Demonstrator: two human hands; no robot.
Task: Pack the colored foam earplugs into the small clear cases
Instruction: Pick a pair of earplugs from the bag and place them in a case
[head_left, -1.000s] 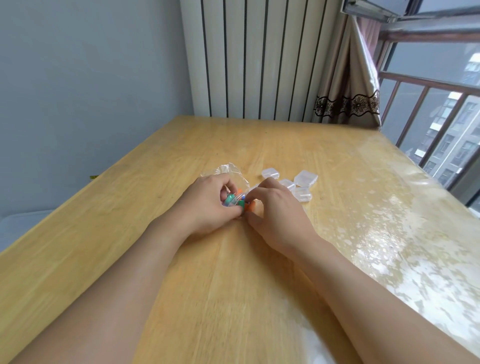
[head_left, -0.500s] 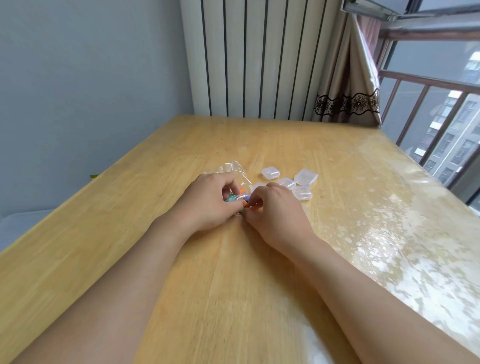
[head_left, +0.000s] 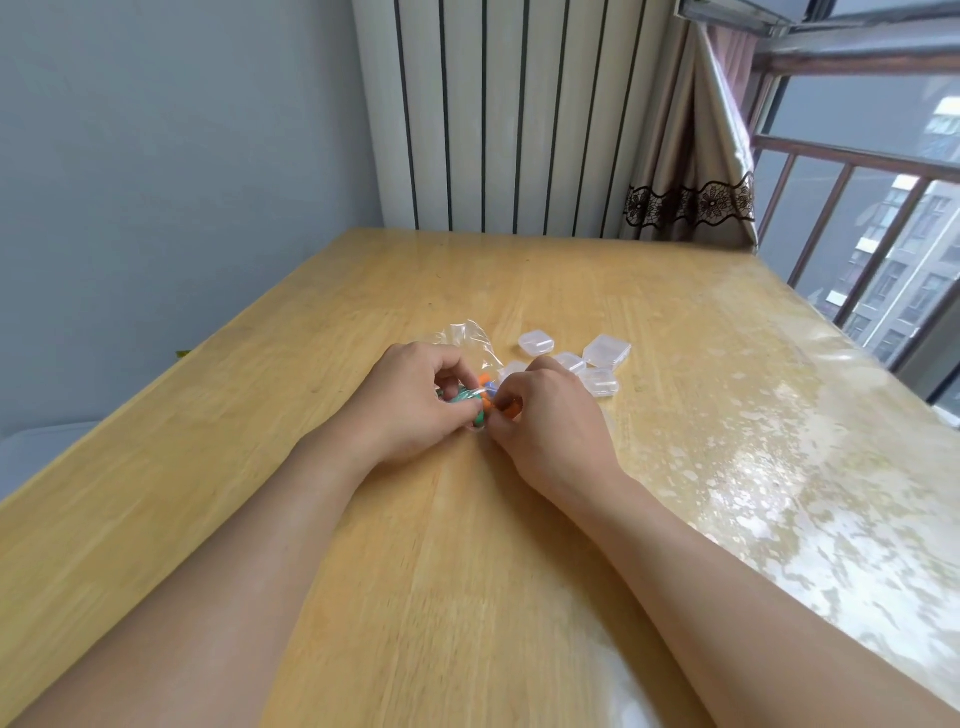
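Observation:
A clear plastic bag (head_left: 467, 338) of colored foam earplugs (head_left: 480, 399) lies on the wooden table (head_left: 363, 545) between my hands. Green, orange and blue plugs show through it. My left hand (head_left: 410, 400) grips the bag's near end with curled fingers. Touching it from the right, my right hand (head_left: 545, 421) pinches the plastic at the same spot. Several small clear cases (head_left: 605, 352) sit with their lids shut just beyond my right hand; one of these cases (head_left: 536, 342) stands a little apart at the back.
A white ribbed radiator (head_left: 519, 114) and a beige curtain (head_left: 691, 171) stand past the table's far edge. The window railing (head_left: 852, 218) runs along the right side, a grey wall on the left. The right part of the tabletop glares with reflected light.
Both hands stayed on the bag with small finger shifts. The right thumb and fingers closed tighter on the plastic, and more orange plug now shows between the hands.

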